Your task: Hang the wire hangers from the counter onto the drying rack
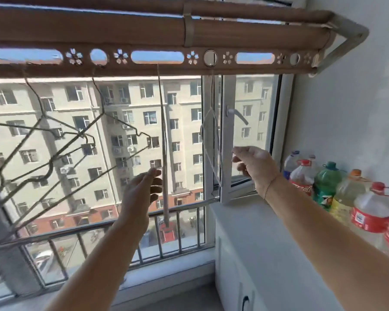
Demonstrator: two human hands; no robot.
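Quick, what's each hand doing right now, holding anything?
Left hand: open, holding nothing, beside an edge-on wire hanger.
Right hand: open, fingers loosely curled, holding nothing.

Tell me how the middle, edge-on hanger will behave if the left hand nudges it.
The hanger probably swings and twists easily: only a thin hook in the rack holds it. Likely light, being bare thin wire. Probably stiff, not floppy: it hangs straight beside the open left hand.
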